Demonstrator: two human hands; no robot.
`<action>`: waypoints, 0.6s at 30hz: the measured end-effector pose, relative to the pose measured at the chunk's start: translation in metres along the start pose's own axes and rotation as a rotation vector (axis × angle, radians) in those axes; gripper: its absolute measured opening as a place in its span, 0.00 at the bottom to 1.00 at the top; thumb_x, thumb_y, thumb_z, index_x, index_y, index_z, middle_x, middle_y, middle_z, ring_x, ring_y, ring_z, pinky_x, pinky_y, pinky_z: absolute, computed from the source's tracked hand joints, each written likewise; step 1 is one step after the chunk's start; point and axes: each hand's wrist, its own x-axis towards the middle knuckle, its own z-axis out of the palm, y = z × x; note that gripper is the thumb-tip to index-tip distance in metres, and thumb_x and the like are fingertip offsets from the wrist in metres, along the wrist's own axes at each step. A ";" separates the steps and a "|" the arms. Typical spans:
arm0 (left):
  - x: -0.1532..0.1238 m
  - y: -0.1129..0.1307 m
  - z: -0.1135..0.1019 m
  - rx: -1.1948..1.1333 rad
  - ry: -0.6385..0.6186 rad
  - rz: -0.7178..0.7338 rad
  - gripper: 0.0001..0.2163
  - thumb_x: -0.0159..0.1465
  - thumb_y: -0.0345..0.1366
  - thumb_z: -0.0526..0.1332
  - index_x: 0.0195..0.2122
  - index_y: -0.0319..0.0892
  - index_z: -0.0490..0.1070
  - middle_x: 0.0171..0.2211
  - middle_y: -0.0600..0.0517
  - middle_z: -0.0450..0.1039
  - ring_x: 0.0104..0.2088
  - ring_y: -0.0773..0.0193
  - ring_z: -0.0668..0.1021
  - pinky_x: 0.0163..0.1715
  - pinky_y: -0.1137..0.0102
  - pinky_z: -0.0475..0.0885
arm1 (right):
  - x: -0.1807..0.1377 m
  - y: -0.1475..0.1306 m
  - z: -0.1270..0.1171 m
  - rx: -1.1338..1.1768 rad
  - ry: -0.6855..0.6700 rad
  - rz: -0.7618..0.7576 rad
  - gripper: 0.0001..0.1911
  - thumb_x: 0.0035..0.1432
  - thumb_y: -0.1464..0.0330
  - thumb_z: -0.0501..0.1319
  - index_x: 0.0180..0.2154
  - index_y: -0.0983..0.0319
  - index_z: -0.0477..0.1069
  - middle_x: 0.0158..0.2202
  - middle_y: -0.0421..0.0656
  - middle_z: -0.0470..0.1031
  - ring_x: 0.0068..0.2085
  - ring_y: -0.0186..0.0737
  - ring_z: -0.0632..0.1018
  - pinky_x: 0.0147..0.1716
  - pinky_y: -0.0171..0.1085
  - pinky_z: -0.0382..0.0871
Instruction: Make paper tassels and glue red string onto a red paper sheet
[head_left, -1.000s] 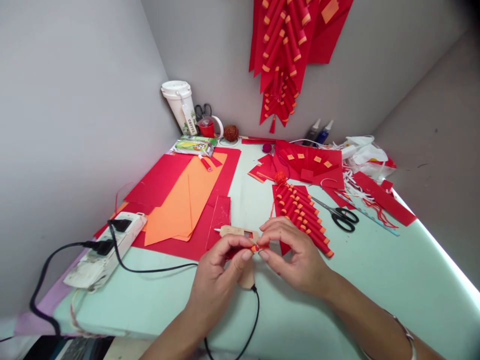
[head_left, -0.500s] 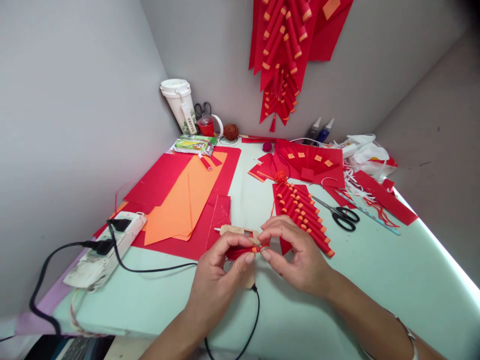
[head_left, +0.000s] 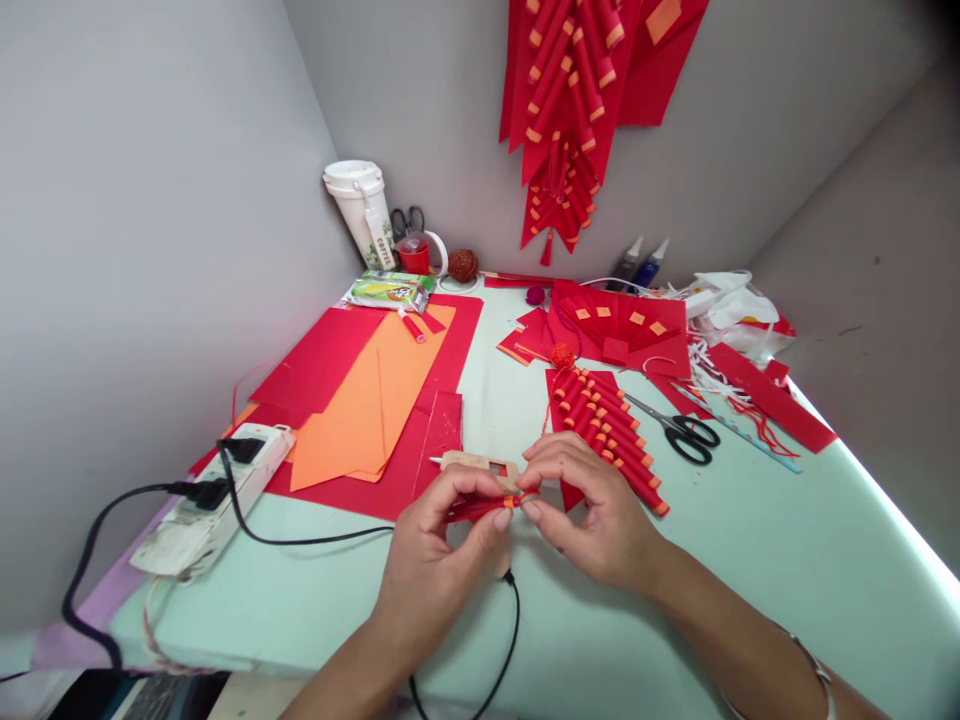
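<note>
A small red paper tassel [head_left: 472, 510] with an orange band lies sideways between my two hands, above the front of the table. My left hand [head_left: 442, 540] pinches it near the orange band, its red strands trailing to the left under my fingers. At the tassel's banded end, my right hand [head_left: 592, 510] pinches the tip between thumb and fingers. Just behind and beneath my hands rests a beige glue gun [head_left: 472, 460], nozzle to the left, partly hidden. Beyond my right hand is a red panel with rolled paper firecrackers [head_left: 611, 430].
Black-handled scissors [head_left: 690, 438] lie on the right. Orange paper sheets [head_left: 360, 400] rest on red paper at the left, near a white power strip [head_left: 214, 500] and its cords. A white coffee cup [head_left: 356, 210] stands at the back. Firecracker decorations [head_left: 562, 100] hang on the wall.
Both hands keep the same pinch on the tassel, with hardly any movement. The whole view has shifted very slightly.
</note>
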 end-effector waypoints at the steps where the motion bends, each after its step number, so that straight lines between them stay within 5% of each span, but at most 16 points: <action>1: 0.000 0.000 0.000 0.003 0.004 0.000 0.04 0.62 0.34 0.65 0.37 0.45 0.72 0.37 0.53 0.75 0.39 0.65 0.77 0.42 0.72 0.72 | 0.000 0.000 0.000 0.000 -0.004 0.000 0.12 0.53 0.77 0.63 0.38 0.58 0.71 0.34 0.42 0.75 0.44 0.45 0.74 0.45 0.46 0.68; 18: -0.001 0.005 0.003 0.005 0.002 -0.036 0.03 0.63 0.35 0.65 0.37 0.44 0.72 0.36 0.53 0.75 0.38 0.67 0.77 0.38 0.75 0.72 | 0.001 -0.003 0.000 0.008 -0.051 0.011 0.10 0.53 0.76 0.64 0.37 0.58 0.71 0.34 0.43 0.74 0.44 0.46 0.74 0.45 0.47 0.69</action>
